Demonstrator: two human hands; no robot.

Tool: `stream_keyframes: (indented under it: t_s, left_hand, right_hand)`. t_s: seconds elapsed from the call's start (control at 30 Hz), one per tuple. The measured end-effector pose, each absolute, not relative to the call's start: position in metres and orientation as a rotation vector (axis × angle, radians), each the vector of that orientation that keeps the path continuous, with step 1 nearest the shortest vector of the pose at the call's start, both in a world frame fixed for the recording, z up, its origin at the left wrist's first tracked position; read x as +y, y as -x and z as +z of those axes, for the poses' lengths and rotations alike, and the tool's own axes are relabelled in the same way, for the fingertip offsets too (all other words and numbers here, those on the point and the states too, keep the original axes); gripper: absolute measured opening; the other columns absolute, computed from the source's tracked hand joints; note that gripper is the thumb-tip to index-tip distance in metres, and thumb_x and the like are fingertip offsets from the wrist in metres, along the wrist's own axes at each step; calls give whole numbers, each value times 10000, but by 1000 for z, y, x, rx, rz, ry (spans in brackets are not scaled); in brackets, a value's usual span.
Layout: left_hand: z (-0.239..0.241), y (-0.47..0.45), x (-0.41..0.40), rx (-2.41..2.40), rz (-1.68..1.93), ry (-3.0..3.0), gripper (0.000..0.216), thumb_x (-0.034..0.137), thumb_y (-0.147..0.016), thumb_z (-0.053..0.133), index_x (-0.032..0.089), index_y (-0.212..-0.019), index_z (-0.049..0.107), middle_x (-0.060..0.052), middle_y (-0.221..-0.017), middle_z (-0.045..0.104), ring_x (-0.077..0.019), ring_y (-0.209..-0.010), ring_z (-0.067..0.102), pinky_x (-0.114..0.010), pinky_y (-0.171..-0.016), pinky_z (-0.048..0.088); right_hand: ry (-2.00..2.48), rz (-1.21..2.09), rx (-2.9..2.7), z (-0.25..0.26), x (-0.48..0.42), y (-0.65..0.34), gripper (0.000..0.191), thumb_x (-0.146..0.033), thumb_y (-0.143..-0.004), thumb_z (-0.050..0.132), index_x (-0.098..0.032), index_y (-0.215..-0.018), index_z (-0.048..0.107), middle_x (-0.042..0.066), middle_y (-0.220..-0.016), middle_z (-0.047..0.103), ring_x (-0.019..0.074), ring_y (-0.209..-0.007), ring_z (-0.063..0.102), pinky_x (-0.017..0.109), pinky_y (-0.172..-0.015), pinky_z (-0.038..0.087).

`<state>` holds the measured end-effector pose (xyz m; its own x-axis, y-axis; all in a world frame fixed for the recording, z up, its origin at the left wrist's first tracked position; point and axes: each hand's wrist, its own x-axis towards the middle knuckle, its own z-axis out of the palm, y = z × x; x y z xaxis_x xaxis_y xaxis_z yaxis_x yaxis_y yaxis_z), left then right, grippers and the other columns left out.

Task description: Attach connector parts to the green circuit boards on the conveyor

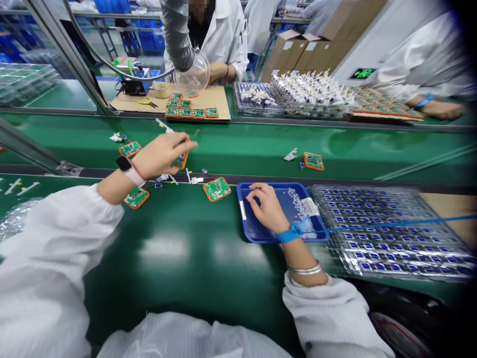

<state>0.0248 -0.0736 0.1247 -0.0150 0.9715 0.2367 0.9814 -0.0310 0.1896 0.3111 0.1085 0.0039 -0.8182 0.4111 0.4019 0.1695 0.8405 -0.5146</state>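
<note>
My left hand [162, 153] reaches out over the green conveyor belt [253, 144], its fingers closed round a small green circuit board in an orange frame [182, 159]. My right hand [265, 206] rests in a blue tray [257, 231] of small white parts, with its fingertips pinched together at the tray's left side. What they hold, if anything, is too small to make out. A blue wrist strap [292, 232] with a blue cord runs off to the right. Other orange-framed boards lie near: one [216, 189] beside the tray, one [136, 197] under my left forearm, one [130, 148] further back.
Clear trays of blue components [387, 233] lie right of the blue tray. Another board [313, 161] rides the belt. Across it, a person in a white coat [219, 40] sits at a cardboard mat with several boards [192, 112]. Trays of white parts [313, 89] stand at the back right.
</note>
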Motion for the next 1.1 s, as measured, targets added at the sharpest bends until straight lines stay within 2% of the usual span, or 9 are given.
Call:
stream_keyframes:
  t_s: [0.07, 0.13, 0.33, 0.43, 0.5, 0.57, 0.73, 0.9, 1.1]
  left_hand:
    - [119, -51, -100, -2063, -280, 2383, 431, 152, -825, 450, 272, -1231, 530, -44, -1336, 484, -272, -1289, 381, -472, -1077, 279]
    - [102, -81, -125, -1990, -128, 2568, 447, 56, -871, 334, 285, -1186, 554, -22, -1320, 512, -215, -1285, 402, -432, -1095, 271]
    - [57, -143, -166, -1978, 14, 2738, 510, -26, -784, 492, 343, -1131, 552, 17, -1296, 547, -189, -1239, 466, -352, -1035, 357]
    - [65, -145, -147, -1955, -4, 2783, 471, 71, -789, 552, 290, -1203, 509, -38, -1289, 547, -206, -1160, 525, -323, -931, 425]
    - [71, -141, -121, -2023, 38, 2779, 425, 149, -783, 587, 230, -1193, 513, -53, -1175, 605, -194, -1049, 573, -286, -853, 449]
    - [69, -135, -91, -2306, -6, 2280, 306, 248, -836, 554, 141, -1121, 535, -110, -1100, 605, -233, -1003, 565, -322, -829, 445]
    - [43, -135, -47, -2495, -109, 1753, 601, 560, -780, 587, 88, -1141, 495, -142, -1045, 572, -281, -981, 534, -345, -768, 444]
    - [30, -150, -48, -2500, -113, 1754, 622, 572, -793, 564, 107, -1192, 454, -140, -1060, 556, -265, -958, 551, -330, -756, 435]
    - [36, -138, -40, -2568, -305, 1809, 549, 449, -760, 653, 142, -1171, 457, -125, -977, 610, -269, -898, 606, -313, -706, 443]
  right_hand:
    - [415, 633, -2521, 4, 107, -311, 102, -212, -839, 456, -196, -769, 528, 112, -1027, 539, 257, -1017, 496, 466, -885, 391]
    - [399, 634, -2535, 6, 105, -311, 109, -212, -842, 452, -194, -767, 529, 114, -1024, 543, 258, -1018, 499, 464, -882, 390]
    - [363, 617, -2552, 6, 101, -310, 123, -224, -844, 453, -196, -759, 538, 109, -1036, 555, 253, -1003, 508, 443, -859, 392]
    - [315, 572, -2538, 3, 104, -310, 128, -239, -845, 460, -197, -757, 542, 101, -1012, 564, 247, -979, 520, 429, -840, 397]
    - [279, 531, -2527, -1, 107, -310, 132, -252, -847, 463, -198, -760, 547, 98, -995, 570, 245, -959, 529, 423, -823, 401]
    - [252, 496, -2522, -4, 109, -310, 137, -262, -849, 463, -199, -765, 551, 96, -992, 572, 247, -953, 535, 421, -812, 405]
    - [230, 467, -2527, -9, 112, -312, 144, -283, -846, 466, -201, -765, 553, 99, -1000, 570, 252, -945, 539, 426, -804, 410]
    - [222, 496, -2523, -9, 110, -310, 136, -264, -846, 463, -200, -763, 550, 103, -999, 570, 256, -958, 537, 431, -803, 409]
    - [318, 607, -2510, 3, 99, -313, 106, -212, -844, 466, -201, -763, 535, 103, -1012, 562, 246, -999, 517, 439, -852, 400]
